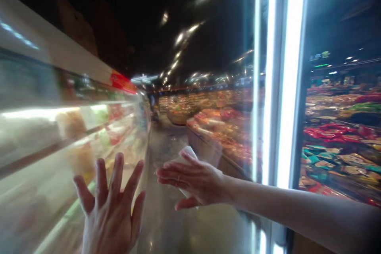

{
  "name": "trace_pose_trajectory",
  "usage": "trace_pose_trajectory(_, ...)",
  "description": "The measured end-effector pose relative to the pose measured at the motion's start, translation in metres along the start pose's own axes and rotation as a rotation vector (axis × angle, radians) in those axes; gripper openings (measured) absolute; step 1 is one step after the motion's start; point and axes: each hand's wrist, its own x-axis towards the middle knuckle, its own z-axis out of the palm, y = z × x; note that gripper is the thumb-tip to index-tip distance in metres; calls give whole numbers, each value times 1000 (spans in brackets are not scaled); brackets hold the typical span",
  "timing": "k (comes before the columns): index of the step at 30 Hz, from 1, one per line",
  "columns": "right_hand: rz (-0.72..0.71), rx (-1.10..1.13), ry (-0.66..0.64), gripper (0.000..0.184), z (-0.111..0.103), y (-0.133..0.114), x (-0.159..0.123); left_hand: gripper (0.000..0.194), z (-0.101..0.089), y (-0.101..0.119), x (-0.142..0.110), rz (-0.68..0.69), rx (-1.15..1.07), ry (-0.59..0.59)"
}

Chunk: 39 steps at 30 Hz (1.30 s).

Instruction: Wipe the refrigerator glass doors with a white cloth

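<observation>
My left hand (110,210) is raised at the lower left with its fingers spread and nothing in it. It is nearest to the blurred shelves on that side; whether it touches a pane cannot be made out. My right hand (198,182) reaches in from the right, fingers stretched out flat. Under its palm is a white cloth (188,154), thin and possibly paper, mostly hidden by the hand. The hand appears to press it against a clear glass door, beside a bright vertical light strip (293,87). A faint pale reflection shows right of the cloth.
Lit refrigerated shelves (74,135) with blurred packages line the left, with a red sign (123,82) above. An aisle floor (166,147) runs ahead. Produce or packaged-goods bins (220,131) stand right of it. More colourful packages (336,154) show at the far right.
</observation>
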Motion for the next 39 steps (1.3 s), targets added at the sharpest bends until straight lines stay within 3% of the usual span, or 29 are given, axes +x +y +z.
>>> trace_pose_trajectory(2, 75, 2, 5, 92, -4, 13, -23, 79, 9, 17, 9, 16, -14, 16)
trace_pose_trajectory(6, 381, -55, 77, 95, -14, 47, -56, 75, 26, 47, 25, 39, -43, 53)
trace_pose_trajectory(11, 202, -22, 52, 92, -14, 55, -86, 73, 44, 77, 43, 75, -50, 76)
trace_pose_trajectory(13, 260, -21, 72, 94, -14, 60, -96, 72, 49, 84, 46, 88, -36, 80)
trace_pose_trajectory(16, 464, -46, 135, 95, -13, 64, -108, 72, 53, 91, 47, 90, -22, 71)
trace_pose_trajectory(18, 462, -42, 144, 96, -12, 63, -114, 72, 55, 93, 45, 89, -17, 67)
trace_pose_trajectory(22, 277, 26, 89, 96, -14, 63, -120, 72, 53, 94, 40, 88, 14, 54)
trace_pose_trajectory(25, 483, 14, 126, 96, -16, 67, -120, 72, 47, 88, 32, 62, 41, 47)
trace_pose_trajectory(27, 595, -5, 143, 98, -14, 61, -118, 73, 41, 81, 25, 46, 57, 41)
trace_pose_trajectory(28, 579, -8, 134, 98, -13, 55, -115, 73, 37, 76, 22, 40, 67, 30)
trace_pose_trajectory(31, 360, -22, 96, 95, -8, 39, -97, 75, 24, 60, 14, 27, 107, -3)
trace_pose_trajectory(33, 300, -42, 102, 92, -8, 36, -74, 74, 13, 47, 10, 24, 128, 5)
trace_pose_trajectory(36, 404, -58, 140, 95, -6, 33, -29, 73, -3, 27, 2, 27, 151, 20)
trace_pose_trajectory(39, 338, -41, 134, 95, 3, 9, 15, 74, -19, 2, -10, 13, 162, 9)
